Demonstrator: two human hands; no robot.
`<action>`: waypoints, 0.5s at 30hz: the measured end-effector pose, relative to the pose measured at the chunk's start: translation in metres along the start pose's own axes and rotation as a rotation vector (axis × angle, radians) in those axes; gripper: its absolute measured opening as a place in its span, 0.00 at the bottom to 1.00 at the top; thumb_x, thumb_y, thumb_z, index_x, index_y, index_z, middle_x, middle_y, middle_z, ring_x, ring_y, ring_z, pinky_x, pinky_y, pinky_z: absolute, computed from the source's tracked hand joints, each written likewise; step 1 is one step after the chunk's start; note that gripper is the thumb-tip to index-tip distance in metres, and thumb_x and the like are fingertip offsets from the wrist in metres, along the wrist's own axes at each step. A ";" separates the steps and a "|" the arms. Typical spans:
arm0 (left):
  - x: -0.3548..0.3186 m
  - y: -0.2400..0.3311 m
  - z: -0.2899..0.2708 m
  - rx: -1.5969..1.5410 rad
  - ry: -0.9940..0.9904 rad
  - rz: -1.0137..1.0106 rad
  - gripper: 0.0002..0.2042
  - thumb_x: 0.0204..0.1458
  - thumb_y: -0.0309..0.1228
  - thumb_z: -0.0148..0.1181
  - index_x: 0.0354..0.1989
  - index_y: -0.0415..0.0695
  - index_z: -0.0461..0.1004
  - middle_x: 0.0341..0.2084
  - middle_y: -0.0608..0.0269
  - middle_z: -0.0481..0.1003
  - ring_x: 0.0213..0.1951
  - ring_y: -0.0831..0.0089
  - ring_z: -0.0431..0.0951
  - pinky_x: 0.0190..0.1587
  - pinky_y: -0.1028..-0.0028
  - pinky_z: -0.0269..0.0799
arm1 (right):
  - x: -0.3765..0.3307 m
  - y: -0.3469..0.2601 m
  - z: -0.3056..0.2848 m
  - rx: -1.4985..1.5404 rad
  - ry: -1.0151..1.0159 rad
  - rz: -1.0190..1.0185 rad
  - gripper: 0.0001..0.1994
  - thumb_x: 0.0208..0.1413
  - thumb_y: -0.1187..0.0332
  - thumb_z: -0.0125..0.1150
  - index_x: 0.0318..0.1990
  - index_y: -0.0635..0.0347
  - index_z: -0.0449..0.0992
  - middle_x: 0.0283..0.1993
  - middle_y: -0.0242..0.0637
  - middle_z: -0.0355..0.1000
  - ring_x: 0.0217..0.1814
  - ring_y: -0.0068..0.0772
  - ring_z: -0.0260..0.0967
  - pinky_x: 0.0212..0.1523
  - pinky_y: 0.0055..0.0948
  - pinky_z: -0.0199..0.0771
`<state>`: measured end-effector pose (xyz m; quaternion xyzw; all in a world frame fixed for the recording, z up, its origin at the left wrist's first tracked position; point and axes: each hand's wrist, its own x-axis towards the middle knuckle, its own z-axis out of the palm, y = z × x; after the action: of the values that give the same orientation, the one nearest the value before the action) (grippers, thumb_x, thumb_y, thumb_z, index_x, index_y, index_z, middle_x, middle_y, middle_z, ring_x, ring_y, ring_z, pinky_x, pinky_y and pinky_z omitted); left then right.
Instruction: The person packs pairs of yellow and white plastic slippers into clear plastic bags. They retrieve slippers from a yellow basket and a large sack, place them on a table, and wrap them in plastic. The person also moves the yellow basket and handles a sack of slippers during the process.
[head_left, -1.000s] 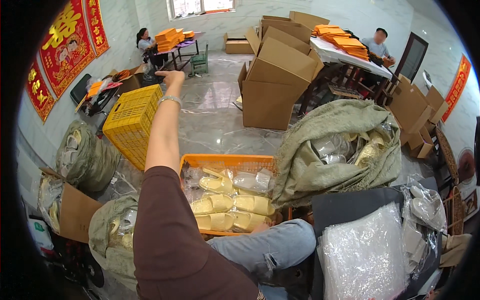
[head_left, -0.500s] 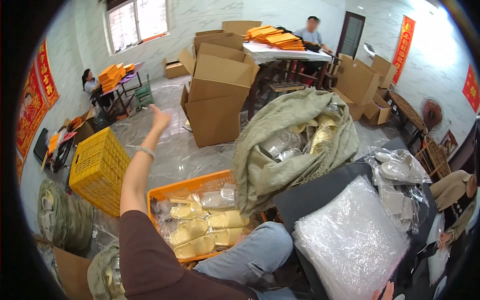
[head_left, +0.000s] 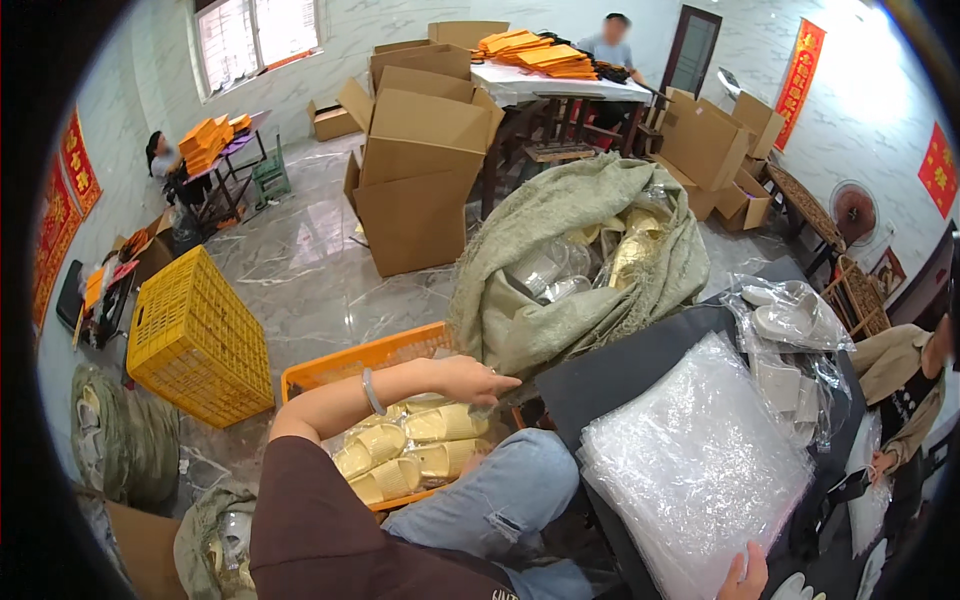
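Note:
My left hand [head_left: 470, 380] reaches across my body, palm down with fingers stretched out, holding nothing. It hovers over the right end of an orange crate [head_left: 350, 362], close to the lower edge of a grey-green woven sack [head_left: 560, 260]. Pale yellow slippers [head_left: 440, 425] in clear bags lie in the crate. More bagged slippers show in the sack's open mouth. Only part of my right hand [head_left: 745, 578] shows at the bottom edge, against a stack of clear plastic bags [head_left: 700, 460] on a dark board [head_left: 620, 370]. Its grip is hidden.
A yellow crate [head_left: 195, 335] lies tipped on the floor at the left. Open cardboard boxes [head_left: 420, 190] stand behind the sack. A clear bag of white slippers [head_left: 790, 340] lies at the right beside a seated person [head_left: 900, 380]. Other people sit at far tables.
My left arm, raised and pointing across the room before, has come down to the orange crate beside the sack. The view has swung to the right.

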<state>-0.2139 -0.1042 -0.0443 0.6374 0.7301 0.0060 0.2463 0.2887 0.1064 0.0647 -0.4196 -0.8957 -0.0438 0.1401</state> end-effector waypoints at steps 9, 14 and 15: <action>-0.189 -0.217 0.049 -0.145 0.540 -1.106 0.50 0.50 0.37 0.60 0.68 0.41 0.24 0.48 0.37 0.71 0.48 0.46 0.74 0.52 0.57 0.68 | 0.013 0.007 0.034 0.313 0.063 0.121 0.25 0.58 0.60 0.55 0.57 0.65 0.57 0.53 0.54 0.67 0.50 0.53 0.69 0.50 0.40 0.68; -0.400 -0.253 0.050 0.040 1.310 -1.655 0.55 0.49 0.34 0.61 0.64 0.34 0.14 0.46 0.37 0.73 0.41 0.50 0.77 0.51 0.61 0.70 | 0.054 -0.002 0.053 0.382 -0.053 0.007 0.21 0.59 0.60 0.52 0.54 0.66 0.63 0.50 0.52 0.70 0.48 0.53 0.70 0.49 0.39 0.69; -0.360 -0.271 0.003 -0.294 1.281 -1.651 0.54 0.50 0.36 0.60 0.63 0.34 0.13 0.46 0.37 0.73 0.39 0.50 0.78 0.47 0.60 0.73 | 0.032 -0.001 0.044 0.328 -0.024 0.110 0.20 0.60 0.60 0.52 0.53 0.66 0.64 0.49 0.52 0.71 0.47 0.53 0.70 0.48 0.39 0.69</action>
<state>-0.4407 -0.4923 -0.0076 -0.2155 0.9232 0.2604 -0.1830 0.2590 0.1379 0.0316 -0.4400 -0.8682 0.1156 0.1980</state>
